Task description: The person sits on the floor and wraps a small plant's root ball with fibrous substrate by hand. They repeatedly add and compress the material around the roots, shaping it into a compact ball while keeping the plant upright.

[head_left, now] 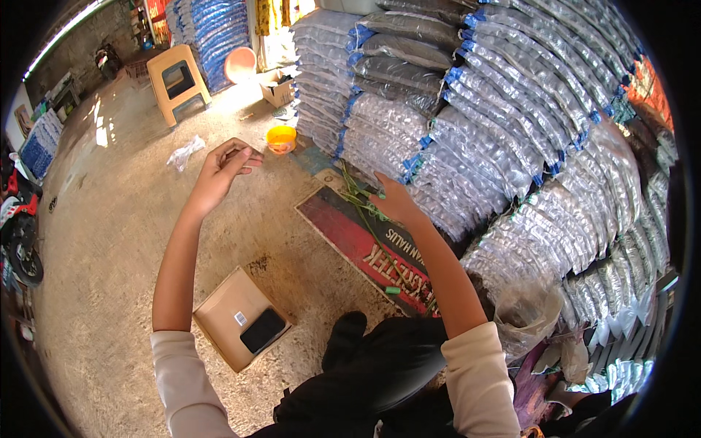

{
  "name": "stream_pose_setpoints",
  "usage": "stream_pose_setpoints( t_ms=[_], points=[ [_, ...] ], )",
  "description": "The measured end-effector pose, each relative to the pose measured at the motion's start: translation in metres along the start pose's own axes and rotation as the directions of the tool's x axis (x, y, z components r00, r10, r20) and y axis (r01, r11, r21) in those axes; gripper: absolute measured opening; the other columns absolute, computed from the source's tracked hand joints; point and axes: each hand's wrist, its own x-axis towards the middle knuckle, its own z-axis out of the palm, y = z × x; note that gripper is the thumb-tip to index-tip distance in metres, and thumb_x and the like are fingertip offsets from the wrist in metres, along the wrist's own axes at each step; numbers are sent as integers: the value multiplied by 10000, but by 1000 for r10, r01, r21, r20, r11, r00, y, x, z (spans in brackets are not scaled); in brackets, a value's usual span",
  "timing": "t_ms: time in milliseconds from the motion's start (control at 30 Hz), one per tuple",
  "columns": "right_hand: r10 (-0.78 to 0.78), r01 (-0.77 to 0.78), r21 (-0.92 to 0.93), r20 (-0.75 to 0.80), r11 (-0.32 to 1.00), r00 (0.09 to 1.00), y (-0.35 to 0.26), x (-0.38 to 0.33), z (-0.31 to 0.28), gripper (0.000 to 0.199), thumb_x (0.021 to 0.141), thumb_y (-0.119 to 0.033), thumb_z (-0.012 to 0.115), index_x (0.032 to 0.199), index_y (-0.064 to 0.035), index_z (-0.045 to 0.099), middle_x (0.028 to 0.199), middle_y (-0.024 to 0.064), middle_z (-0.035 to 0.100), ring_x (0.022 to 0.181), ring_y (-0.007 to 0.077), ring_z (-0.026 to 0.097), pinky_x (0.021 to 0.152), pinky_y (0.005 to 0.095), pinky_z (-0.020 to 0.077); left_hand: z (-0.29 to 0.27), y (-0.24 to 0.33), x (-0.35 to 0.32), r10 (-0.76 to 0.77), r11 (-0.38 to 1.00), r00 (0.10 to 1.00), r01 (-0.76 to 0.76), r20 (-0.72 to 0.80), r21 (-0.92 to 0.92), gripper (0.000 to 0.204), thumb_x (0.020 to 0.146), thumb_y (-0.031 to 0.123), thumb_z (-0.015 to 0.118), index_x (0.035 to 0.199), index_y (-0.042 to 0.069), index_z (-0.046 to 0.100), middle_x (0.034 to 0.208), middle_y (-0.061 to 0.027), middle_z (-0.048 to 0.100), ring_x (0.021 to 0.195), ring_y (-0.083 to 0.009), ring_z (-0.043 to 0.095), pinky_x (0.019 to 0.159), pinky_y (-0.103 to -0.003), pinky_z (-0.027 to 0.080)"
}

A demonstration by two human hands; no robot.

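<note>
My left hand [230, 162] is raised over the bare floor with its fingers curled together; whatever they may hold is too small to see. A yellow-orange tub [281, 139] sits on the floor just beyond it. My right hand [398, 202] is over a dark and red printed board [343, 226], its index finger and thumb apart. Green plastic strings [353, 191] run beside and partly behind this hand; I see no firm grip on them. A small green roll [393, 290] lies on the board's near end.
Tall stacks of clear-wrapped packs with blue ties [504, 139] rise on the right. A shallow cardboard box [223, 310] holding a black phone [263, 331] lies near my leg. Farther off are a tan plastic stool [177, 80] and a crumpled clear bag [185, 152].
</note>
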Motion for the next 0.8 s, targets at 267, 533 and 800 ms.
stream_pose_setpoints(
  t_ms=[267,533,800],
  points=[
    [-133,123,-85,-134,989,982,-21,11,21,665,733,-109,626,1340,-72,356,1423,229,215,1064,370,518,876,394,449,4,5,-10,-64,978,961,7,270,208,213,918,236,520,907,29,567,880,-73,631,863,-143,599,803,-299,464],
    [-45,27,-187,-90,982,995,-45,21,13,838,656,-55,643,1391,-149,251,1407,209,210,1084,364,505,997,545,284,18,2,-24,-38,975,940,-38,339,217,171,900,168,546,886,1,580,875,-72,620,841,-123,586,812,-284,462],
    [83,-73,-370,10,926,997,-25,14,9,698,781,-255,624,1384,-130,296,1415,187,275,1181,345,453,1058,429,269,32,-13,-19,-105,986,910,41,400,164,149,898,140,541,870,-2,577,699,-53,593,641,-117,580,637,-269,463]
  ],
)
